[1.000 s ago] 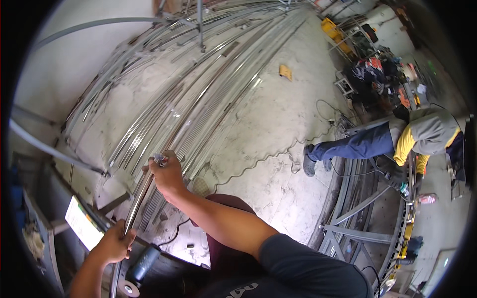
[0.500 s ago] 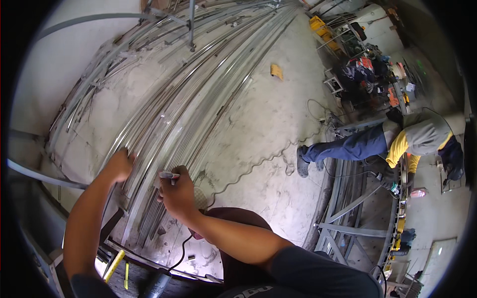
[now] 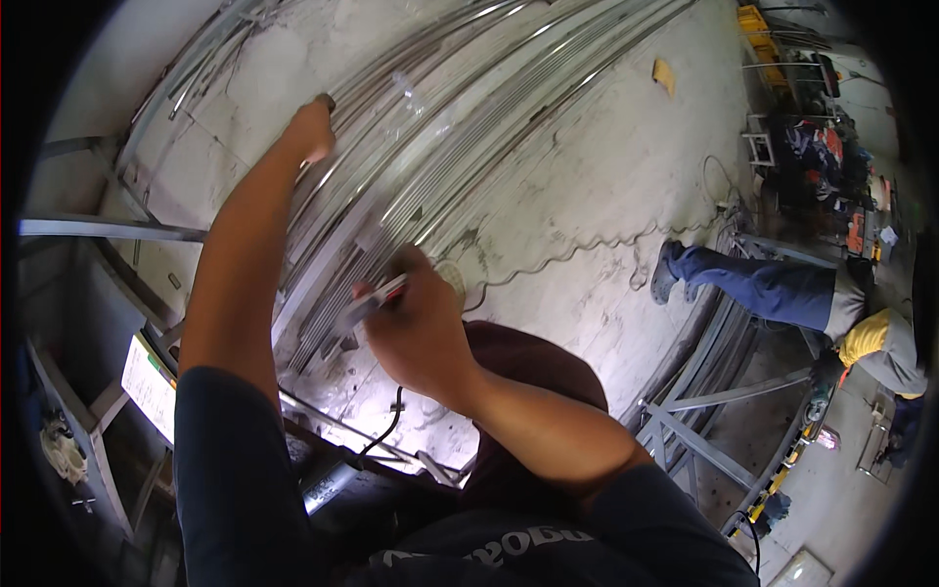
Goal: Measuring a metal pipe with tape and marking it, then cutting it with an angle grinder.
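Long metal bars (image 3: 460, 112) lie in a curved-looking bundle on the floor ahead of me. My left hand (image 3: 313, 132) is stretched far out at the bundle's left edge, its fingers curled against the outer bars. What they grip is hidden. Nearer to me, above the close ends of the bars, my right hand (image 3: 421, 323) is closed around a whitish marker pen (image 3: 377, 299) with a bit of red on it. Motion blurs the pen and the fingertips.
To the right, a co-worker (image 3: 763, 284) in blue trousers bends over a tool beside a metal frame (image 3: 699, 445). A wavy cable (image 3: 558, 264) crosses the floor. A yellow piece (image 3: 664, 76) lies farther off. Written paper (image 3: 149, 391) is at left.
My view has shifted, so the bars and co-worker sit differently in it. My left hand has reached farther forward along the bars. The right hand still holds the pen.
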